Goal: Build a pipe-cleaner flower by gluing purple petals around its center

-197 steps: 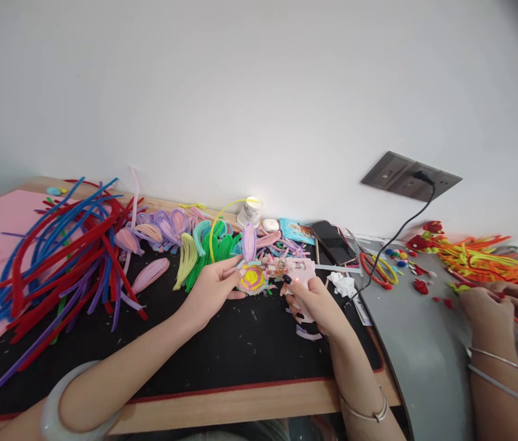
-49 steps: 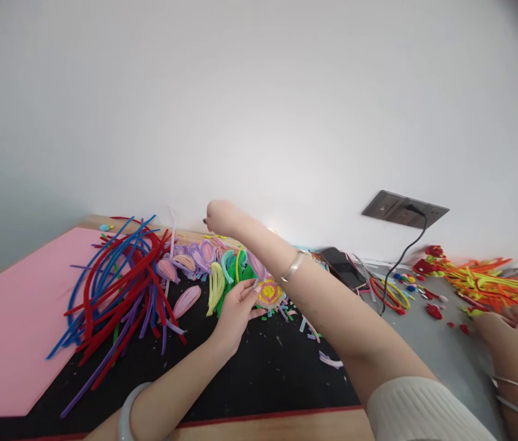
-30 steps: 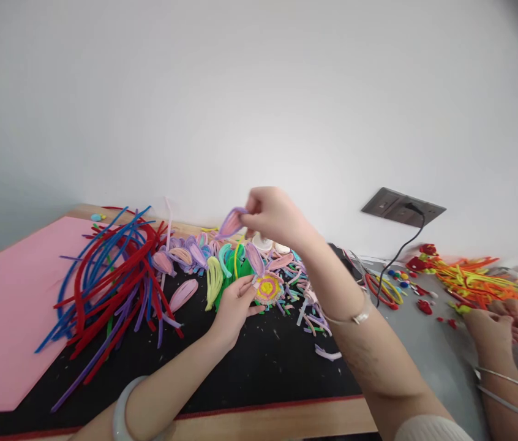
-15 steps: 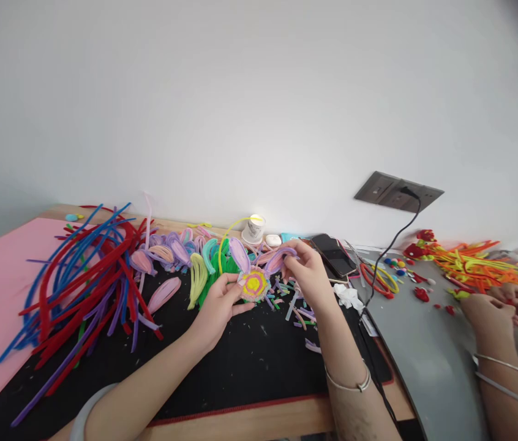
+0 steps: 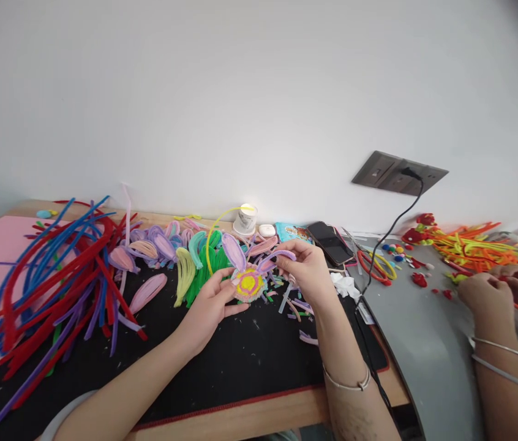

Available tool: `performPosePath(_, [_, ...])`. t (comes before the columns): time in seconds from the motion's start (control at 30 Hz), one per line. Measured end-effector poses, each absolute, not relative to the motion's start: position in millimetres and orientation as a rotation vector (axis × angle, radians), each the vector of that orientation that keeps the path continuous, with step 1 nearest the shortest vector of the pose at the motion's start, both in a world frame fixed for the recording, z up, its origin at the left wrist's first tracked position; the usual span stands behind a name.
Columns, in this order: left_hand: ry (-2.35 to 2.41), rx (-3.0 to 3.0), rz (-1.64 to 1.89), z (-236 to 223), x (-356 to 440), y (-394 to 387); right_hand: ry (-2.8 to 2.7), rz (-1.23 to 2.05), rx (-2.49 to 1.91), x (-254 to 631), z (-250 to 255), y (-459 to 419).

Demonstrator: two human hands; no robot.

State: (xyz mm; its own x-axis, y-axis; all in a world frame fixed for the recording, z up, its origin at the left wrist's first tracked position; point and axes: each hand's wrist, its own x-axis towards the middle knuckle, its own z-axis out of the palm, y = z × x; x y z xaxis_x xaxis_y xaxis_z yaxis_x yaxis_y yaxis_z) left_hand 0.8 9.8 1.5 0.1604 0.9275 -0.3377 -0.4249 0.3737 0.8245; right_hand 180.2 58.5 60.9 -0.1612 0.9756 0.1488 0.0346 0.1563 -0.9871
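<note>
My left hand [image 5: 213, 309] pinches the left edge of a pipe-cleaner flower [image 5: 249, 284], a round coil with yellow and pink rings and a pale rim. Two long purple-and-pink petals stand out from its top. The upright one, the left petal [image 5: 233, 252], is free of my fingers. The other, the right petal [image 5: 267, 264], bends rightward, its outer end between thumb and fingers of my right hand [image 5: 305, 269]. Just behind lie green pipe cleaners [image 5: 201, 269] and yellow-green loops [image 5: 185, 275]. A loose pink petal [image 5: 149, 293] rests on the black mat [image 5: 222, 367].
A large bundle of red, blue and purple pipe cleaners [image 5: 57, 275] spreads across the left. Behind stand a paper cup [image 5: 245, 219] and a phone [image 5: 331, 243]. Scissors [image 5: 373, 268] and a black cable [image 5: 393, 237] lie right. A co-worker's hands [image 5: 493, 300] work at the grey table.
The view has shifted slightly, so the table's contents sit further left. My right hand has drawn a little nearer the coil, and the right petal lies lower. Both hands keep their hold.
</note>
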Motion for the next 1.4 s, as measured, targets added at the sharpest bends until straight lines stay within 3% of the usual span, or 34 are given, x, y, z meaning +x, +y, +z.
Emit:
performPosePath(0.67, [0.960, 0.820, 0.960, 0, 1, 8, -1.386, 1.173, -1.137, 160, 39, 60])
performPosePath(1.4, [0.953, 0.726, 1.020, 0, 1, 8, -1.402, 1.157, -1.109, 165, 50, 60])
